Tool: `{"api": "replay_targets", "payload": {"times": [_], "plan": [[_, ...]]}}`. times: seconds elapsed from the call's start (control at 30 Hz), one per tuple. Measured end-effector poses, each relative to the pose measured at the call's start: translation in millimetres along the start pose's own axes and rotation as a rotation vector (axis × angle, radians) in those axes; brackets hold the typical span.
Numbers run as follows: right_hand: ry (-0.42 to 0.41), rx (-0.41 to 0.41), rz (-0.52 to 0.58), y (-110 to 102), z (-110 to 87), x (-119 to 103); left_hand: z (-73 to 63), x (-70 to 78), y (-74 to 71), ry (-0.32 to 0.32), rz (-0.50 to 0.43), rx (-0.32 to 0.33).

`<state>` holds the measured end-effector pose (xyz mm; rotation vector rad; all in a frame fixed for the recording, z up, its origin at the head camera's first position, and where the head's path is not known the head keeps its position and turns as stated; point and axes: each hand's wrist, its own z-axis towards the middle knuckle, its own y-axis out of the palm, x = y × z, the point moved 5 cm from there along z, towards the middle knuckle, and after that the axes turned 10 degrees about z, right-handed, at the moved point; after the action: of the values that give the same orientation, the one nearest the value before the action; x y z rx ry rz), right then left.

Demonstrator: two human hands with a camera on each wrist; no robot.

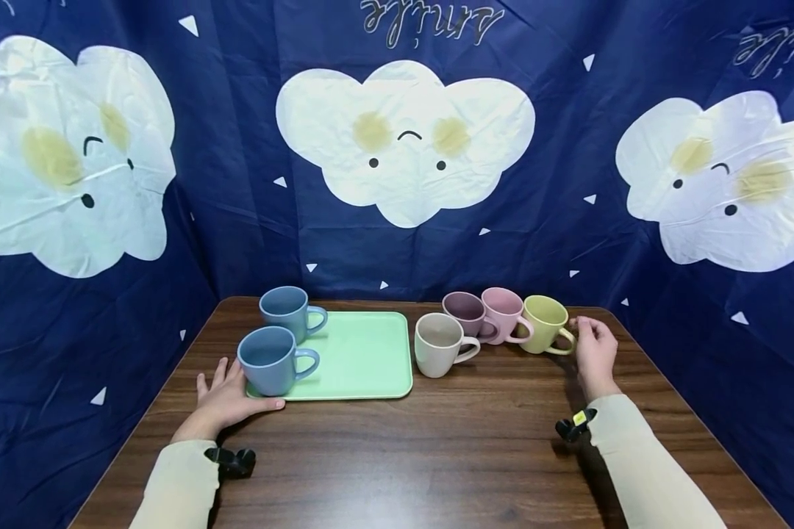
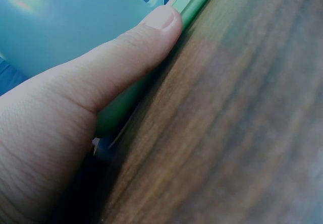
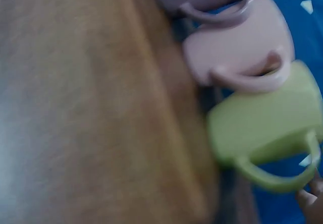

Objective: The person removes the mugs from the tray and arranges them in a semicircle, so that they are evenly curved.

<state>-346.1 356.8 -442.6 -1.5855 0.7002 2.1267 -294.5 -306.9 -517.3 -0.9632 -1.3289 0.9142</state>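
Note:
A light green tray (image 1: 360,360) lies at the left of the table, with two blue mugs on its left side, the nearer one (image 1: 268,361) in front of the farther one (image 1: 286,308). My left hand (image 1: 227,400) rests at the tray's front left corner, thumb along the front edge (image 2: 186,12) and the other fingers spread beside the nearer mug. At the far right, my right hand (image 1: 595,353) has its fingertips beside the handle of a yellow-green mug (image 1: 544,323). In the right wrist view those fingertips (image 3: 308,199) are at the handle, mostly out of frame.
Left of the yellow-green mug stand a pink mug (image 1: 501,312) and a purple mug (image 1: 462,308). A cream mug (image 1: 435,349) is nearest the tray's right edge. Behind the wooden table (image 1: 397,463) hangs a dark blue cloth (image 1: 397,257) with clouds.

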Motion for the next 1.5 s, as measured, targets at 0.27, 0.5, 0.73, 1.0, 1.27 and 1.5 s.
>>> {"api": "replay_targets", "payload": {"times": [0.27, 0.5, 0.73, 1.0, 1.27, 1.5], "plan": [[-0.224, -0.126, 0.01, 47.6, -12.2, -64.2, -3.9, -3.5, 4.8, -0.018, -0.006, -0.011], [-0.316, -0.295, 0.115, 107.0, -56.0, -106.8, -4.0, -5.2, 4.8, -0.012, 0.01, -0.016], [-0.25, -0.435, 0.207, 157.0, -87.7, -114.9, -1.9, -3.9, 5.7, -0.016, 0.019, -0.027], [-0.237, -0.55, 0.24, 198.2, -120.7, -119.4, -0.9, 4.2, 2.5, 0.001, 0.015, -0.023], [-0.21, -0.698, 0.261, 236.8, -165.3, -115.1, 1.4, 3.7, 6.4, 0.015, -0.013, -0.007], [-0.163, -0.795, 0.286, 268.1, -200.8, -98.9, 0.8, -2.1, 2.6, 0.015, -0.017, -0.002]]}}
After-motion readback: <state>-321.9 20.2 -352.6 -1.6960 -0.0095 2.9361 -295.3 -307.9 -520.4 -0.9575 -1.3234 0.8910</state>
